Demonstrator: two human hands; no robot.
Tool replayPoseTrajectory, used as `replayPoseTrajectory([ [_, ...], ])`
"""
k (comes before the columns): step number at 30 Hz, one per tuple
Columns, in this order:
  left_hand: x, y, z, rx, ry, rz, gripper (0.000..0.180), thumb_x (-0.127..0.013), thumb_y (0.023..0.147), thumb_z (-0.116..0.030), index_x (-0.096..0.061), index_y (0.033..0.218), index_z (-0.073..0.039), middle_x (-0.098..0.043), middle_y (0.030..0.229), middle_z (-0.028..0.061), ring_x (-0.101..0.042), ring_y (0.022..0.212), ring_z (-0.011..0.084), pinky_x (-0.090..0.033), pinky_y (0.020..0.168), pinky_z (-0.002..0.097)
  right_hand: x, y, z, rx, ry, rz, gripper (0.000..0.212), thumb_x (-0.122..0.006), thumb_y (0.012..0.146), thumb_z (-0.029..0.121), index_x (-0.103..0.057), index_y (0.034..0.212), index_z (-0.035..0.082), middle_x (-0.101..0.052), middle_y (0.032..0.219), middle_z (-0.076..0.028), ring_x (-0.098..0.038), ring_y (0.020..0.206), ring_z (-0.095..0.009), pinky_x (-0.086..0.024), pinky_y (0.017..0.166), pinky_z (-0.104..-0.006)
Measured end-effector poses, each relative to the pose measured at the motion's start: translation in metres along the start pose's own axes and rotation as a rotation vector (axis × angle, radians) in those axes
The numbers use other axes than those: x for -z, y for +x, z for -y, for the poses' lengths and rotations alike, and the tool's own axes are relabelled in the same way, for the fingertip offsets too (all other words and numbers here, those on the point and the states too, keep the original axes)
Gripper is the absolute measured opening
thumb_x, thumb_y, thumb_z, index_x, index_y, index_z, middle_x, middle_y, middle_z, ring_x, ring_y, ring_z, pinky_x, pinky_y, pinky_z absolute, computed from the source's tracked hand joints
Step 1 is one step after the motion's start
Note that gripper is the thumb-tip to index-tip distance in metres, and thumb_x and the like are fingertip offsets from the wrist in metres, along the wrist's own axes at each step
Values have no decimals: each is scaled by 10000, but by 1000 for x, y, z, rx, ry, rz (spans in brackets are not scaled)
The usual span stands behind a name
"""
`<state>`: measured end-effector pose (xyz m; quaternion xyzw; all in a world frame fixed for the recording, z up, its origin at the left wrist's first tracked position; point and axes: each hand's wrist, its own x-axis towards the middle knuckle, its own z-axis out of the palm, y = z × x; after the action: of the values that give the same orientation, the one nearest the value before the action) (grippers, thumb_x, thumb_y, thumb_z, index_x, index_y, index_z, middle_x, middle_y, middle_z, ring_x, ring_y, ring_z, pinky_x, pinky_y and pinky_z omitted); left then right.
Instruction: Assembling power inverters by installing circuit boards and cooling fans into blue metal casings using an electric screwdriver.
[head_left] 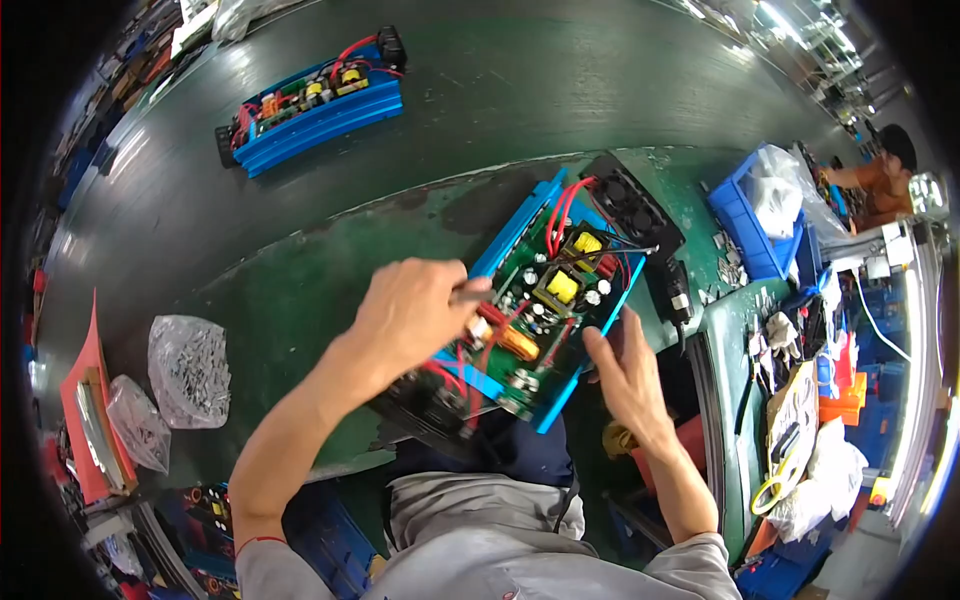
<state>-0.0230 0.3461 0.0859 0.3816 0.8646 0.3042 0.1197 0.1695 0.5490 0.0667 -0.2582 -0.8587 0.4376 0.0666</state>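
Note:
An open blue metal case (pixel 515 228) with a green circuit board (pixel 515 340) inside lies at a slant on the bench's near edge. Yellow-wrapped transformers and red wires sit on the board. My left hand (pixel 405 310) is closed over the case's left side, its fingers around a small dark piece that I cannot make out. My right hand (pixel 635 380) rests against the right wall, thumb and fingers stretched and apart. A black end panel with fans (pixel 635 205) hangs by red wires at the far end. Another black end part (pixel 430 405) lies below my left hand, blurred.
A second blue case with a board (pixel 320 125) stands on the dark belt at the far left. Right of the bench sits a blue bin (pixel 755 220) with plastic bags. A black cylindrical tool (pixel 678 290) lies near it. Bags of small parts (pixel 190 370) are on the left.

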Motion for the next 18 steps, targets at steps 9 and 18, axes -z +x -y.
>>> replayPoseTrajectory([
  [9,-26,-105,-14,284,-739,240,273,-664,997,-203,-688,1068,59,-737,853,119,-750,805,163,-576,693,286,17,74,22,310,-388,280,415,-525,1015,136,-503,1381,-60,-649,1201,-288,-642,1136,-391,-492,945,-410],
  [18,-50,-123,-23,167,-671,-56,206,-687,956,-136,-705,1119,-12,-701,750,104,-758,785,199,-528,608,310,-16,145,89,691,-616,608,371,-499,1018,136,-492,1374,30,-658,1039,-284,-617,999,-470,-483,835,-502],
])
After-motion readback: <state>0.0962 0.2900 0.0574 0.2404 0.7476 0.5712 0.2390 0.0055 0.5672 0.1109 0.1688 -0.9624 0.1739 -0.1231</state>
